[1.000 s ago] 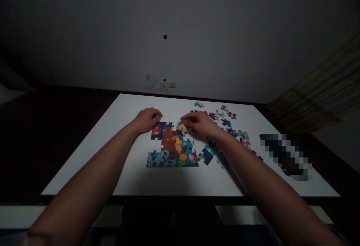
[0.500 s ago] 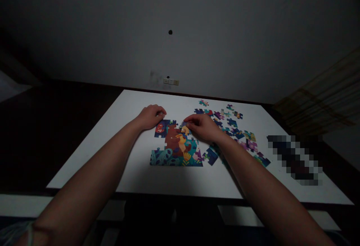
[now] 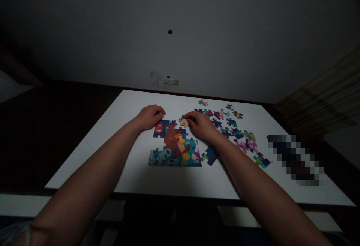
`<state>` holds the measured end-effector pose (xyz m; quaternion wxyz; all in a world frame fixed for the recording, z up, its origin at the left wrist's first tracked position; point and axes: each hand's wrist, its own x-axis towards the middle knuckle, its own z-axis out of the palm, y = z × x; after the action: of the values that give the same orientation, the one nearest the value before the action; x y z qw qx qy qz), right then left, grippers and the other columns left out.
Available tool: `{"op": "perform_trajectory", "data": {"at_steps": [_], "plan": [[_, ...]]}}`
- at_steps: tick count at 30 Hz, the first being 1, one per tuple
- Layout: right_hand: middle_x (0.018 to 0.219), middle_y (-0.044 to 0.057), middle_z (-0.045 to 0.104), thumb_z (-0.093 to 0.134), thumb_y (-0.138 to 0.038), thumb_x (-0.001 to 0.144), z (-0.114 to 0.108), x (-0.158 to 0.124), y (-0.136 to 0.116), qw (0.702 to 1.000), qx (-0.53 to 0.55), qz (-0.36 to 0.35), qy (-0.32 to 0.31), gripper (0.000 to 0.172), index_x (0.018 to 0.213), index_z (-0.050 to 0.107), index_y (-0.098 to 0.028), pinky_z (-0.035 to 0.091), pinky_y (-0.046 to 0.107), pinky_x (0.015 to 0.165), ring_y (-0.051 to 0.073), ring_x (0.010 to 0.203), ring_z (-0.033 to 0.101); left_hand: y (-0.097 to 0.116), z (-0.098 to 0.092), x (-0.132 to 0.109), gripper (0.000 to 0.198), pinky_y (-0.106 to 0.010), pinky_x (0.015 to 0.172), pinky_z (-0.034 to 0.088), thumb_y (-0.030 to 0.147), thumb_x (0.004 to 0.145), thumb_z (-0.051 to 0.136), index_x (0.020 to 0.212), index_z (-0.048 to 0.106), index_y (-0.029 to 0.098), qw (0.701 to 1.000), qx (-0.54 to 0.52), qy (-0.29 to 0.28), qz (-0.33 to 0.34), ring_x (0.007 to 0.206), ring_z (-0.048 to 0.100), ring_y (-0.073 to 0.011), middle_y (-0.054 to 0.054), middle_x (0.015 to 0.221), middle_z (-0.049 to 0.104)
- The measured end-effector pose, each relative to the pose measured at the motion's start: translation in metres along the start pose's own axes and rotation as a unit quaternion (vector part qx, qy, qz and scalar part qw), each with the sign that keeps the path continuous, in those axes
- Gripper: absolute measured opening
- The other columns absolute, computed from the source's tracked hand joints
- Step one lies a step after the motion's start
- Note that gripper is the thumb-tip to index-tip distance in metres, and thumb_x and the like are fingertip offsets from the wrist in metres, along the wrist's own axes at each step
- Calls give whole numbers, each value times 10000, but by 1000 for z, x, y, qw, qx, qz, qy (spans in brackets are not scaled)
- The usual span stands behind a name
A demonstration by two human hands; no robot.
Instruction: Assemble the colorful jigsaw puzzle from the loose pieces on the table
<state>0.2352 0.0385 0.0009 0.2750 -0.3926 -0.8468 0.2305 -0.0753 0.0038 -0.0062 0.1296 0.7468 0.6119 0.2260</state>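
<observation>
My right hand [image 3: 199, 124] pinches a yellow and blue puzzle piece [image 3: 184, 122] between thumb and fingers. That piece is just past the upper right edge of the partly joined puzzle [image 3: 173, 143], which shows a brown bear with a yellow animal. My left hand [image 3: 151, 116] rests at the puzzle's upper left corner. Its fingers are loosely curved, with a gap to the thumb and nothing seen in them. Beneath the left fingertips lies a joined section with a red figure [image 3: 159, 128]. A dark blue loose piece [image 3: 210, 156] lies against the puzzle's lower right side.
Several loose puzzle pieces [image 3: 232, 122] are scattered right of my right hand, some partly behind the forearm. A pixelated dark object [image 3: 294, 159] lies near the right edge of the white table [image 3: 92, 144]. A wall with a socket [image 3: 171, 82] stands behind.
My right hand has drawn the yellow and blue piece slightly up and away from the joined puzzle, so a blue piece beneath now shows. My left hand has hardly moved.
</observation>
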Motion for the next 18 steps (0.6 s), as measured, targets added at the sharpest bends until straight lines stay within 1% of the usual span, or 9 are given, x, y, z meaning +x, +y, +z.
{"op": "perform_trajectory", "data": {"at_steps": [2, 6, 11, 18], "plan": [[1276, 123, 893, 683, -57, 1061, 1, -1, -1, 1000, -2, -6, -6, 333, 1244, 897, -237, 622, 482, 1124, 313, 1201, 830, 0, 0, 0, 313, -473, 1039, 582, 392, 1028, 639, 1162, 882, 249, 1000, -3, 1, 0, 1132, 771, -330, -124, 1175, 848], [1265, 127, 893, 695, -50, 1053, 2, -3, 0, 1000, 0, 0, -8, 357, 1297, 885, -228, 633, 487, 1103, 316, 1156, 840, 0, 1, 0, 314, -479, 1043, 572, 397, 1027, 637, 1155, 881, 247, 1000, 2, 0, 5, 1132, 766, -334, -125, 1165, 843], [1272, 121, 892, 709, -67, 1052, 0, -2, 6, 1000, 18, 0, 1, 349, 1311, 866, -240, 634, 485, 1082, 313, 1140, 840, 0, 0, 0, 331, -481, 1030, 578, 411, 1026, 624, 1152, 882, 246, 1000, 8, -3, 10, 1126, 767, -338, -124, 1168, 849], [1236, 116, 882, 771, -98, 1003, -5, -2, 8, 999, 26, 23, 2, 395, 1375, 820, -222, 626, 435, 1003, 286, 1084, 821, -2, -1, 1, 372, -478, 1000, 599, 448, 1012, 621, 1166, 887, 238, 1000, 2, -4, 6, 1098, 779, -341, -131, 1162, 857]]}}
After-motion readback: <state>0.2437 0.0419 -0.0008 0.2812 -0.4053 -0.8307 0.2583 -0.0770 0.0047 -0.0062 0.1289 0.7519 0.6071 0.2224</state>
